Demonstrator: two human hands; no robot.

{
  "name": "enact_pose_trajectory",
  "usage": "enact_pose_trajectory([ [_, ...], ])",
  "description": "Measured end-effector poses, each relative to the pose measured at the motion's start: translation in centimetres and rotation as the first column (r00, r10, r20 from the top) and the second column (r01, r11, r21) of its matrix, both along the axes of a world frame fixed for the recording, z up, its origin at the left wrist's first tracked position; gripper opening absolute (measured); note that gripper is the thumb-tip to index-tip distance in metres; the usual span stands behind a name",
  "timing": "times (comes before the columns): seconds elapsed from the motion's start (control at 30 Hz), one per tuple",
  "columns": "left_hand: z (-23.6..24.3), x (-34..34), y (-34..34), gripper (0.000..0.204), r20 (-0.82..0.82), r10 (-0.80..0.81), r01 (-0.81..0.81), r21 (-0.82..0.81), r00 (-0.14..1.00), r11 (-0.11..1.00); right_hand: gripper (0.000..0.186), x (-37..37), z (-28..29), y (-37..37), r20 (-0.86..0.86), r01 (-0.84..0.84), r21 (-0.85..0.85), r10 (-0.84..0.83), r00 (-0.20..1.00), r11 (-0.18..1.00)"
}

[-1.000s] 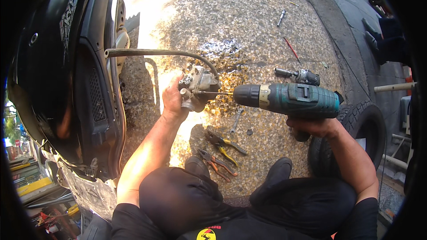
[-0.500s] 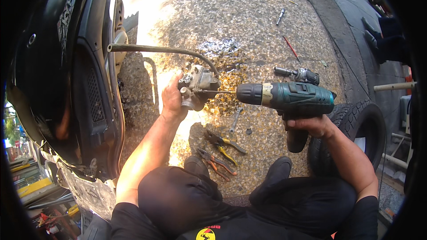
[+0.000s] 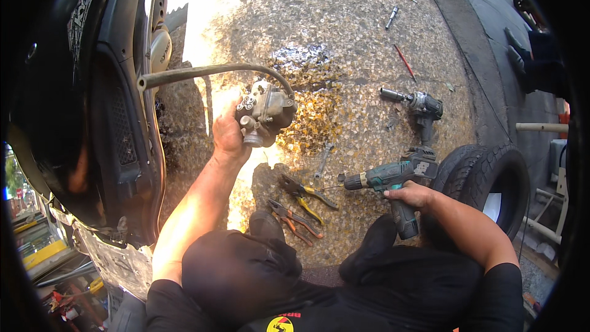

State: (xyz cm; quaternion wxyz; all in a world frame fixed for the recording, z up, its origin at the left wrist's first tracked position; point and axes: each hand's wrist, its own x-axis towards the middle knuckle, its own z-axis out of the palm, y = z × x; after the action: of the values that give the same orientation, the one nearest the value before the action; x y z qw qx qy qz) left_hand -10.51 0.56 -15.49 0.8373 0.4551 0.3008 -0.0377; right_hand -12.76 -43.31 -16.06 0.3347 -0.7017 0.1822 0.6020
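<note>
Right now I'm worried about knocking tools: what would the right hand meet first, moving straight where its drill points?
The drill in the right hand would likely meet the yellow-handled pliers first, though depth is unclear.

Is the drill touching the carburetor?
Apart: the head view shows a wide stretch of speckled ground between the teal drill and the carburetor.
</note>
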Motion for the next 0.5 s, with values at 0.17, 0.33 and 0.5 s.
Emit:
enact_pose_trajectory([
  [0.17, 0.8, 0.7, -1.8, 0.022, 0.036, 0.081, -0.077, -0.115, 0.996, 0.99, 0.036, 3.7, 3.6, 6.1, 0.53, -0.654, -0.1, 0.597, 0.603, 0.75],
  [0.33, 2.0, 1.0, -2.4, 0.033, 0.093, 0.038, -0.028, -0.104, 0.995, 0.994, 0.037, 5.7, 5.3, 18.0, 0.627, -0.32, 0.457, -0.046, 0.777, 0.83],
  [0.5, 2.2, 0.5, -1.7, 0.04, 0.107, 0.007, 0.003, -0.09, 0.994, 0.996, 0.032, 4.5, 5.7, 21.7, 0.431, 0.007, 0.606, -0.336, 0.838, 0.795],
])
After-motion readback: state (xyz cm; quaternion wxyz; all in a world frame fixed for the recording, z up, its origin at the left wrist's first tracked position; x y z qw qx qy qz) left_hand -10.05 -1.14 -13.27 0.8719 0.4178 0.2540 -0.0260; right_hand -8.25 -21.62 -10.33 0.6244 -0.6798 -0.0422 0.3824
